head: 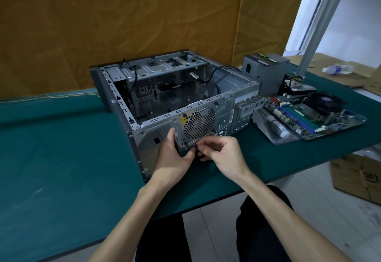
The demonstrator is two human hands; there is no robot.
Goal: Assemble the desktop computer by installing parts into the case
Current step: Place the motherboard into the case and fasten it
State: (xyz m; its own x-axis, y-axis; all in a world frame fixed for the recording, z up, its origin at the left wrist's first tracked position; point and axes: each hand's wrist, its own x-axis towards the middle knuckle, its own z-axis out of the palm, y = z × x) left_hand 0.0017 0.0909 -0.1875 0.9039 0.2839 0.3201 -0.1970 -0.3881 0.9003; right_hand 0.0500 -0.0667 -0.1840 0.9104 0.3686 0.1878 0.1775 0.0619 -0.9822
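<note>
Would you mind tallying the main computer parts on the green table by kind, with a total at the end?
Computer case: 1, lying open, both hands at its rear fan grille
Power supply: 1, beside the case
Motherboard: 1, with its cooler fan fitted
Total: 3
Smaller items behind the motherboard are too unclear to count.

A plastic bottle (338, 69) lies beyond the desk's far right corner; cardboard boxes (358, 177) sit on the floor.

Bare to above the elbows: 2 forearms, left hand (175, 156) and right hand (223, 154), no sleeves, rings or watch visible; dark trousers.
</note>
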